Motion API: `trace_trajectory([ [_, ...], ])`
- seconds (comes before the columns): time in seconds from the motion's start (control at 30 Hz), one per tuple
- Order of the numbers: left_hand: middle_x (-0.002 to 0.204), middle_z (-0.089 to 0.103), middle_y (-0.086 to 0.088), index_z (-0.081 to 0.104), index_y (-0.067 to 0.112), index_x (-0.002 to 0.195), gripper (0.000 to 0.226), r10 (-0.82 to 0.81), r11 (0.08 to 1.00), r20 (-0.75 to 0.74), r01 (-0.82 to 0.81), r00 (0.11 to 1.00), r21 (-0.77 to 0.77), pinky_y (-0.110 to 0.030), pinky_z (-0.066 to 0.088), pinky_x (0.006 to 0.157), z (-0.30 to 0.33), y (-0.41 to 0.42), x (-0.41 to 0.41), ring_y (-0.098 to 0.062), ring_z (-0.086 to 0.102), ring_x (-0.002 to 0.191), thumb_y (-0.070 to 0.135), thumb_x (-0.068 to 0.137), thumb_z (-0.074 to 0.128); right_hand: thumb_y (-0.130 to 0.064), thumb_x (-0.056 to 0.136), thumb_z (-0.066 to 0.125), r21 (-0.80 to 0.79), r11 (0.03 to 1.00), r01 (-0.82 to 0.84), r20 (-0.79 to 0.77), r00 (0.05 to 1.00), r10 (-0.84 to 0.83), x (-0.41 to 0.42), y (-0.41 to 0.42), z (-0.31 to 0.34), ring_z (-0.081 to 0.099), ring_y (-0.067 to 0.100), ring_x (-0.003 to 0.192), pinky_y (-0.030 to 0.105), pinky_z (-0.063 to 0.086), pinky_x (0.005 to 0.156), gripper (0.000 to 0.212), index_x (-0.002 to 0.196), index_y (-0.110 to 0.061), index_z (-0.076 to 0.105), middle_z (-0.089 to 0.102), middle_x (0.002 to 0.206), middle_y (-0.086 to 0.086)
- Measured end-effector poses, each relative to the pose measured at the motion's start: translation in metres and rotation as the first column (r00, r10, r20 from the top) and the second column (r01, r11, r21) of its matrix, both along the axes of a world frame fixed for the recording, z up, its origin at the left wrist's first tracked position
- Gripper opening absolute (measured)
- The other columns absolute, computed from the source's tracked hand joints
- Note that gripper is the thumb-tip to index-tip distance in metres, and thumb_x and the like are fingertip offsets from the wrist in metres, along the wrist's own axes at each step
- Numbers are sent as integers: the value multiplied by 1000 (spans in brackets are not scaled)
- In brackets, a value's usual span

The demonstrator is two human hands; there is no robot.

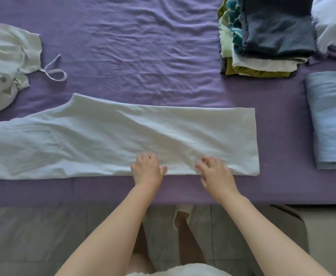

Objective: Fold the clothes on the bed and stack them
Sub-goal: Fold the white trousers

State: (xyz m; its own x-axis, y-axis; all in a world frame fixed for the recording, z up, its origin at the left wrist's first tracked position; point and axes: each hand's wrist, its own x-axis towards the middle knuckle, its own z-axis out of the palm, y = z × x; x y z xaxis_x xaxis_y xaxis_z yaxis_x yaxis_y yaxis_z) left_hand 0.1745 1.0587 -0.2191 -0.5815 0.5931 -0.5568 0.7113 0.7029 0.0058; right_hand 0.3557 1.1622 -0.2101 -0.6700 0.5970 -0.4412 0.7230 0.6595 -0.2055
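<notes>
White pants (107, 136) lie flat lengthwise on the bed (143, 46), near its front edge. Left hand (147, 168) and right hand (216, 170) press the near hem, fingers loosely curled, gripping nothing. Risk: smoothing drags the legs askew; the stack (266, 38) sits well apart, a long carry.

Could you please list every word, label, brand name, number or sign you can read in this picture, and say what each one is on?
None: no readable text appears anywhere.
The long white trousers under both hands show no visible print or label.
The stack of folded clothes and the crumpled white garment show none either.
</notes>
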Motion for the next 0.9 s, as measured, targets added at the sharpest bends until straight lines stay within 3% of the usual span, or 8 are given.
trace_trajectory([
  [0.13, 119, 47, -5, 51, 19, 116, 46, 19, 1000, -47, -18, 999, 15, -35, 38, 86, 0, -35, -43, -24, 41, 113, 56, 88, 50, -18, 89, 49, 71, 992, 100, 127, 986, -108, -43, -18, 6, 38, 28, 121, 36, 31, 95, 26, 113, -17, 60, 47, 131, 5],
  [0.27, 123, 46, -3, 50, 21, 116, 35, 41, 993, -53, -35, 998, 114, -35, 37, 94, -3, -75, -91, -22, 41, 114, 44, 90, 49, -20, 92, 48, -166, 983, -79, -23, 997, 76, -118, -60, 12, 15, 26, 143, 41, 28, 107, 47, 139, -21, 41, 16, 157, 7],
  [0.33, 129, 41, -3, 47, 23, 121, 38, 41, 994, -53, -36, 998, 106, -38, 34, 101, -3, -95, -118, -23, 37, 121, 44, 89, 49, -23, 95, 46, -263, 955, -139, 39, 987, 155, -153, -85, 11, 7, 28, 145, 43, 28, 108, 46, 140, -24, 37, 8, 159, 7],
  [0.47, 147, 25, -4, 32, 27, 136, 56, 60, 997, -45, -58, 997, 43, -44, 23, 109, -4, -136, -177, -25, 18, 139, 51, 88, 50, -20, 95, 45, -226, 971, -74, 109, 989, 101, -220, -123, 5, 3, 33, 145, 45, 31, 106, 35, 130, -23, 44, 3, 158, 16],
  [0.6, 158, 11, -6, 24, 29, 144, 68, -25, 1000, 6, 25, 1000, 0, -42, 23, 107, -7, -163, -225, -23, 12, 144, 56, 87, 51, -12, 91, 48, -332, 919, -210, 141, 953, 269, -278, -161, -1, -9, 37, 145, 46, 33, 105, 44, 131, -29, 44, -9, 159, 13],
  [0.7, 160, 0, -4, 22, 31, 146, 71, -144, 989, -24, 145, 989, 37, -43, 16, 111, -6, -175, -247, -23, 5, 145, 53, 87, 54, -16, 94, 46, -390, 887, -245, 63, 955, 291, -318, -175, -2, -1, 35, 145, 42, 28, 110, 44, 136, -28, 46, -2, 159, 11],
  [0.8, 159, -9, -6, 11, 34, 150, 76, -21, 994, -81, 29, 996, 105, -47, -1, 117, -1, -196, -280, -25, -5, 146, 48, 89, 54, -10, 93, 44, -310, 945, -107, 98, 985, 144, -339, -180, -2, -1, 31, 145, 41, 34, 106, 57, 145, -29, 29, -9, 159, 9],
  [0.9, 158, -5, -11, 4, 27, 152, 93, 302, 946, -114, -283, 946, 159, -50, 2, 117, 5, -222, -329, -27, -3, 146, 60, 83, 56, 1, 88, 41, -309, 946, -99, 211, 963, 170, -337, -196, 0, -7, 37, 145, 41, 32, 107, 71, 147, -32, 19, -15, 157, 16],
])
